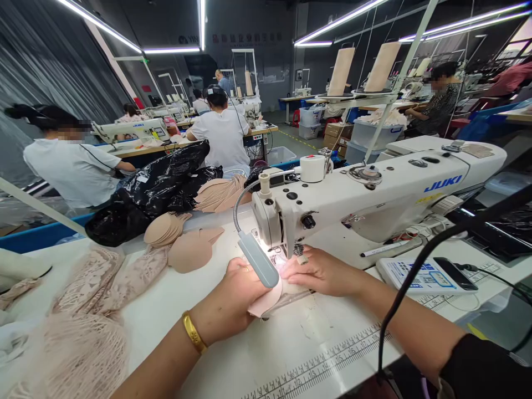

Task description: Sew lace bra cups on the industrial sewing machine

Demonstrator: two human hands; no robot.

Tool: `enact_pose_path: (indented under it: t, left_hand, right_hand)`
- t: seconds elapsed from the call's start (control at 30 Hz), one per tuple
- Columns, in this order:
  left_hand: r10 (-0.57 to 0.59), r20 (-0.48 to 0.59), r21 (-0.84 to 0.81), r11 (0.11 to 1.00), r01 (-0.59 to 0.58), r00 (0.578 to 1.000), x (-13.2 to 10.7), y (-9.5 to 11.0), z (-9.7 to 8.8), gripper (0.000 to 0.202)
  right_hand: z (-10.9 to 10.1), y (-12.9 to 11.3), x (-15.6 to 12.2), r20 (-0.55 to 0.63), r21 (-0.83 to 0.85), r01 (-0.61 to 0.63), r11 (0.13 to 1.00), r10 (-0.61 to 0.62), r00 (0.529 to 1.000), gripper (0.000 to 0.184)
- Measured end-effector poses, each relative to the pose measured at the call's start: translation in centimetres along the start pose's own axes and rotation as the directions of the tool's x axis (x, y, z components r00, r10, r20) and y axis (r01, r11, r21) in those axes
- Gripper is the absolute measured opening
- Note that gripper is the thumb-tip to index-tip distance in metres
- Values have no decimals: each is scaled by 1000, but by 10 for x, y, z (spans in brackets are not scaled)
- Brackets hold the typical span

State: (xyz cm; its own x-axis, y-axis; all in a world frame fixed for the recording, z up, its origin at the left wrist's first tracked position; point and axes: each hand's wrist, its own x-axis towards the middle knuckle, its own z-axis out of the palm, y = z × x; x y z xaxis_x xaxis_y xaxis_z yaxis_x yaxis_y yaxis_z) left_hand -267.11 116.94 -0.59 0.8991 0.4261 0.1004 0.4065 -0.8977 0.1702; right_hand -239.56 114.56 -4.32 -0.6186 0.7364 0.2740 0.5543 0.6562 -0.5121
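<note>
A light pink bra cup lies under the needle area of a white sewing machine. My left hand, with a gold bracelet on its wrist, is closed around the cup's left side. My right hand has its fingers pressed together on the fabric, just right of the presser foot. A grey gooseneck lamp lights the spot and covers part of the cup and my left fingertips. The fabric edge at the needle is too bright and small to make out.
Beige lace pieces and loose foam cups lie on the left. Black plastic bags sit behind them. A phone rests on a white box at right. A black cable hangs in front. Co-workers sit at machines beyond.
</note>
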Motion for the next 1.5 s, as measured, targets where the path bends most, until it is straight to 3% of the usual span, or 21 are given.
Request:
enact_pose_path:
  t: [0.17, 0.43, 0.7, 0.9, 1.03, 1.2, 1.5]
  left_hand:
    - [-26, -5, -63, 998, 26, 1000, 2, -10, 3, 38]
    - [-89, -9, -147, 985, 87, 996, 6, -17, 5, 49]
    - [-140, 43, -119, 982, 144, 989, 9, -15, 4, 30]
    - [-128, 15, -130, 983, 129, 992, 8, -16, 6, 35]
    - [-138, 4, -111, 984, 138, 990, 8, -16, 7, 28]
    - [-117, -51, -80, 990, 112, 992, 7, -13, 8, 32]
    - [-89, -74, -71, 994, 84, 993, 3, -15, 14, 39]
  right_hand:
    - [20, 6, 3, -72, -253, -53, 966, 36, 997, 20]
    - [20, 2, 5, -100, -299, -119, 947, 93, 991, 22]
    - [21, 7, 4, -103, -273, -77, 959, 51, 993, 24]
    - [15, 1, -2, -156, -215, -68, 974, 34, 987, 26]
    - [12, -4, -3, -245, -99, -138, 985, 110, 963, 13]
    - [10, -9, -1, -230, -4, -201, 980, 195, 954, 8]
    - [11, -6, -2, -270, -15, -138, 990, 129, 954, 11]
